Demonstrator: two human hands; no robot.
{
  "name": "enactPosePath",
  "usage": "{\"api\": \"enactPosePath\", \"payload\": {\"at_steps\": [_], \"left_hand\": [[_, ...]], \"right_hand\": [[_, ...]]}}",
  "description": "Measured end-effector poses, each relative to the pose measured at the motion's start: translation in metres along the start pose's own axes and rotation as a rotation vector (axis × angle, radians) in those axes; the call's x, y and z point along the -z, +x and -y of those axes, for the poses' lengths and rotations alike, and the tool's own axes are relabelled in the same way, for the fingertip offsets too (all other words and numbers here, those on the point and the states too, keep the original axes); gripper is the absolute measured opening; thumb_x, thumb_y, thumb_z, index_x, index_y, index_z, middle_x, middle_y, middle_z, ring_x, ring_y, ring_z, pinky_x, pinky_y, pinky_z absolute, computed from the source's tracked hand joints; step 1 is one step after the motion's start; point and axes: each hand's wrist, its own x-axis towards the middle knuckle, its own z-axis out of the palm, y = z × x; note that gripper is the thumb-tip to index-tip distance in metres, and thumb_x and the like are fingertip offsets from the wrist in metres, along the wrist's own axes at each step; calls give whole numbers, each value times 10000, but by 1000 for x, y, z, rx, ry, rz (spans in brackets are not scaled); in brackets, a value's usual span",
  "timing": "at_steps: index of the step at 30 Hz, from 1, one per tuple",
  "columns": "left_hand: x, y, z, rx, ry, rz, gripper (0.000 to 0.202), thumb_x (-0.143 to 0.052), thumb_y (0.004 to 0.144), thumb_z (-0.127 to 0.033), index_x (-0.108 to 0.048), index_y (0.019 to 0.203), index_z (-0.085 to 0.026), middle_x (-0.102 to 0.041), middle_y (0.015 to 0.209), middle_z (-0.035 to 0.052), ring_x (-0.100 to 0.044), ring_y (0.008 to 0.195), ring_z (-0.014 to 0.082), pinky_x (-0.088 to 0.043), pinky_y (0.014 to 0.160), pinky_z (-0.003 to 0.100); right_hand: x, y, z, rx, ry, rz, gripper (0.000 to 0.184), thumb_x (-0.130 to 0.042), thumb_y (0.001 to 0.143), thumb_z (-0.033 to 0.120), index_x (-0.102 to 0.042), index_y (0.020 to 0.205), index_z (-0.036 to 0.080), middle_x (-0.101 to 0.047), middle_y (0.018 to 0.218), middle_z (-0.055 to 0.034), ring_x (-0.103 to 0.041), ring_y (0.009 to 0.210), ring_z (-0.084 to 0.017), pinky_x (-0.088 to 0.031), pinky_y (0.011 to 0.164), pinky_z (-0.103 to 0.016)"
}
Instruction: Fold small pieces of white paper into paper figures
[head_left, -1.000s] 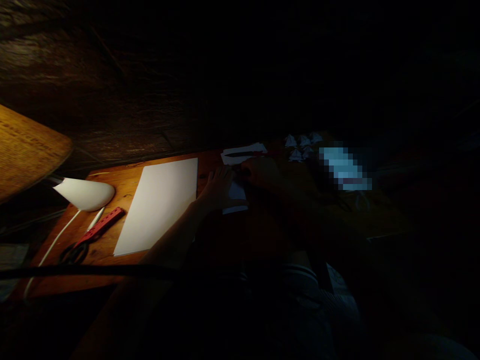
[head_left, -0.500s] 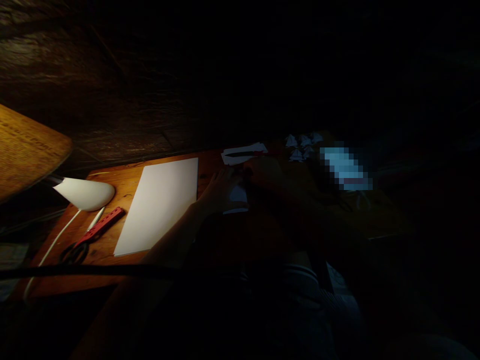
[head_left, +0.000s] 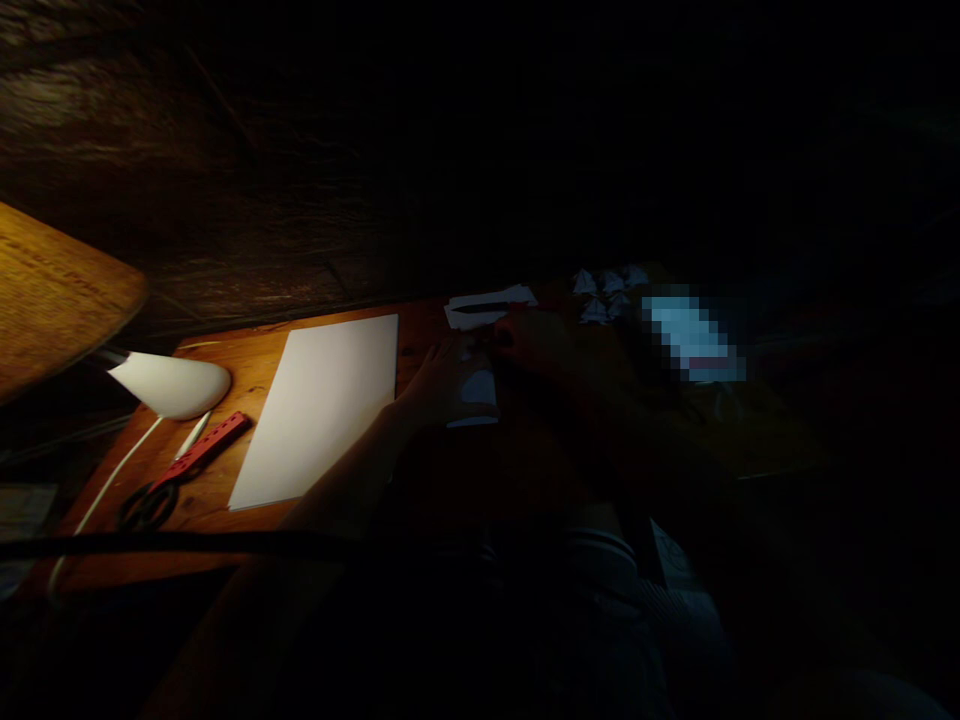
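The scene is very dark, lit only from the left. My left hand (head_left: 439,380) lies on a small white piece of paper (head_left: 477,392) on the wooden table (head_left: 247,365), fingers stretched flat over it. My right hand (head_left: 534,345) is in deep shadow just right of that paper, at its upper edge; its fingers are too dark to read. A large blank white sheet (head_left: 322,405) lies to the left of my left hand.
A white lamp head (head_left: 171,386) with its cable sits at the table's left end. Beside it lie a red ruler (head_left: 201,450), black-handled scissors (head_left: 146,505) and a pen. Cut paper strips (head_left: 487,303) and several small folded paper pieces (head_left: 606,290) lie farther back.
My left hand has slid a little to the right over the small paper; the right hand shifted slightly. Everything else is as it was.
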Motion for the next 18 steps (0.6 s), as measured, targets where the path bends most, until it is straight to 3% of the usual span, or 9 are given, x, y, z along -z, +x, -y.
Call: {"api": "enactPosePath", "payload": {"at_steps": [18], "left_hand": [[-1, 1, 1, -12, -52, 7, 759, -814, 774, -759, -681, 1331, -260, -504, 1550, 173, -454, 1453, 456, -401, 1202, 691]], "right_hand": [[-4, 5, 0, -39, 4, 3, 268, -637, 995, 324, -806, 1148, 183, -807, 1133, -133, -730, 973, -259, -456, 756, -319]]}}
